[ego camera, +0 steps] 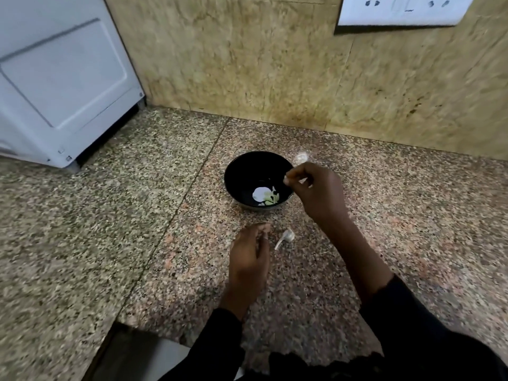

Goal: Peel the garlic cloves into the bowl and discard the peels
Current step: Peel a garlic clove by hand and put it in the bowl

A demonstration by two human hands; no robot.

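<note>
A black bowl (258,163) stands on the granite counter with a white and pale green patch at its bottom. My right hand (316,193) hovers over the bowl's right rim, its fingertips pinched on a small pale piece that looks like garlic, though it is blurred. My left hand (248,259) is just in front of the bowl. Its fingers curl down toward the counter, and whatever is under them is hidden. A pale garlic clove or peel with a thin tail (286,239) lies on the counter right of my left fingertips. Another pale bit (301,156) lies behind the bowl's right side.
A white appliance (60,86) stands at the back left on the speckled counter (110,229). A beige tiled wall (261,64) rises behind the bowl, with a white socket plate (401,9) at the top right. The counter's front edge drops off at the lower left.
</note>
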